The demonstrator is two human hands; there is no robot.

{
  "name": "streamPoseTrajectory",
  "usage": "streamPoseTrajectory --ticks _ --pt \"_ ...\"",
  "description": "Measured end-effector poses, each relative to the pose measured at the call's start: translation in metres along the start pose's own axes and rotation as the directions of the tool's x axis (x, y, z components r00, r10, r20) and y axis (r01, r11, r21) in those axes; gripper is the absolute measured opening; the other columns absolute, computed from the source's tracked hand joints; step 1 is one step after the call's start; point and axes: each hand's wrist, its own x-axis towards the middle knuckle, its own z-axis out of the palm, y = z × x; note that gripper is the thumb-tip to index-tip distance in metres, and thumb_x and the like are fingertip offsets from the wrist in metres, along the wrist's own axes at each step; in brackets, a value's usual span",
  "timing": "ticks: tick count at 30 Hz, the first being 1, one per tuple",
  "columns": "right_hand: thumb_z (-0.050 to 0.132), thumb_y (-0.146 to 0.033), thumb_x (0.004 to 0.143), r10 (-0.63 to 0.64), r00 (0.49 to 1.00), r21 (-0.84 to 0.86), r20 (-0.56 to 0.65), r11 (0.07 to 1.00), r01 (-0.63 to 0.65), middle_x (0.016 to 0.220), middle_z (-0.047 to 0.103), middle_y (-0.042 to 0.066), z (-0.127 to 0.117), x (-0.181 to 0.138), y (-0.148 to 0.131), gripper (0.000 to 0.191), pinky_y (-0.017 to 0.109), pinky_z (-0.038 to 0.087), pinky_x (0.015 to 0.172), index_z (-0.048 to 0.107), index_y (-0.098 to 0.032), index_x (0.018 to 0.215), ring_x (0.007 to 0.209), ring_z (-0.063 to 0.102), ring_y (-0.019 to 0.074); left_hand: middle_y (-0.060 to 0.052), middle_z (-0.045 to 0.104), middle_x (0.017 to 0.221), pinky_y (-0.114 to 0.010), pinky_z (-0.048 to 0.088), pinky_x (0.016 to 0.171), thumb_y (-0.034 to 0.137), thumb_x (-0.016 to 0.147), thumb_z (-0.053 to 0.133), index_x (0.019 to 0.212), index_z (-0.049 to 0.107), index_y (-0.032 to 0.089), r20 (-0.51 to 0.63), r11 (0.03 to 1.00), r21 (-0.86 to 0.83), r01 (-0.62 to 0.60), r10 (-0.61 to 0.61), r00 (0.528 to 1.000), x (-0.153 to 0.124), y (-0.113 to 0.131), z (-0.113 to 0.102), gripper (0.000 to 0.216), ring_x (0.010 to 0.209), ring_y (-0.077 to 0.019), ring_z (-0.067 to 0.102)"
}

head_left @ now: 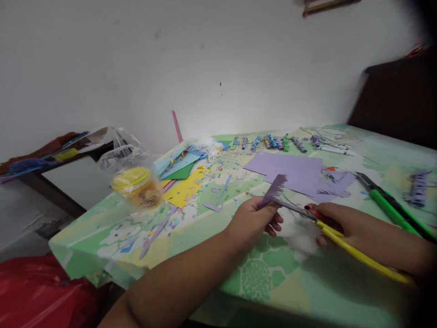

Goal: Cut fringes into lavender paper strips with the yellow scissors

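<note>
My left hand (248,221) is closed around a purple paper strip (276,186), which stands up from between thumb and fingers. Short cuts make a fringe along the strip's right edge. In my right hand (357,232) is a pair of scissors (363,258) with yellow handles. The scissors' metal blades point left and reach the strip just above my left thumb; whether they are parted around the paper I cannot tell. Behind my hands lie purple paper sheets (295,168), with cut purple scraps (336,182) at their right.
A green utility knife (389,209) lies at the right, near a fringed purple roll (419,187). Several coloured rolls (272,140) and markers (336,149) line the back. At left stand a yellow-lidded tub (134,184) in clear plastic and coloured sheets (186,189) among paper bits.
</note>
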Motion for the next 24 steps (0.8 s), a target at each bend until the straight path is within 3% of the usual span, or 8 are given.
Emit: streamPoseTrajectory --ticks 4,13,18,24 --pt "0.058 -0.049 0.072 0.007 0.998 0.018 0.069 1.0 -0.008 0.097 0.067 0.006 0.0 -0.001 -0.004 0.039 0.039 0.046 0.075 0.058 -0.021 0.1 0.087 0.06 0.0293 0.003 0.054 0.055 -0.018 0.039 0.044 0.024 0.073 0.054 0.069 0.054 0.014 0.007 0.999 0.038 -0.011 0.011 1.0 -0.001 0.0 0.0 0.011 0.044 -0.0058 0.05" --pt "0.056 -0.043 0.076 -0.025 0.996 0.086 0.085 0.996 0.018 0.103 0.066 0.007 0.004 -0.005 -0.013 0.032 0.041 0.045 0.081 0.056 -0.025 0.102 0.094 0.059 0.0305 0.0 0.057 0.053 -0.02 0.042 0.05 0.018 0.069 0.055 0.058 0.055 0.012 -0.03 0.992 0.116 -0.043 0.047 0.998 -0.009 0.011 0.001 0.013 0.045 -0.0066 0.052" --pt "0.059 -0.042 0.074 -0.029 0.997 0.139 0.072 0.99 0.019 0.105 0.067 0.006 0.005 -0.006 -0.013 0.033 0.042 0.046 0.082 0.057 -0.025 0.102 0.095 0.059 0.0309 0.001 0.055 0.05 -0.02 0.04 0.047 0.018 0.069 0.056 0.056 0.054 0.012 0.025 0.997 0.079 -0.025 0.023 0.999 -0.008 0.014 0.0 0.014 0.043 -0.0066 0.051" --pt "0.056 -0.045 0.075 -0.015 0.99 0.137 0.141 0.991 -0.005 0.1 0.065 0.006 -0.001 -0.008 -0.016 0.03 0.043 0.046 0.081 0.055 -0.024 0.096 0.091 0.059 0.0303 0.003 0.054 0.046 -0.019 0.038 0.042 0.019 0.068 0.057 0.06 0.056 0.012 0.06 1.0 0.016 0.012 -0.013 0.998 -0.007 0.011 -0.001 0.01 0.038 -0.0068 0.05"
